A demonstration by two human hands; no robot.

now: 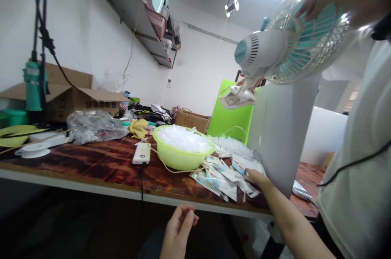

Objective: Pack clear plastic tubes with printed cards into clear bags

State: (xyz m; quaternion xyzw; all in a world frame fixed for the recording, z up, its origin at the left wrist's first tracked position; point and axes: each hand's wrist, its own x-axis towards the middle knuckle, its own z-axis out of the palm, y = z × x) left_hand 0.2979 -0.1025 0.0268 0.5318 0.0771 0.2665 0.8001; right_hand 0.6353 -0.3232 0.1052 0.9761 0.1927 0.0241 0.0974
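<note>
Off table edge (106, 194), left grip (180, 226) clear; right grip (255, 178) on packets (224, 179).

The wearer's two hands (180, 226), several flat packets (222, 181), one lime bowl (180, 158), one fan (262, 50), one lime panel (229, 116)

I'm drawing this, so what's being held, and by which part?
The other person holds the fan by its cage and near its clip. Your left hand looks empty; your right hand touches packets, grip unclear.
</note>
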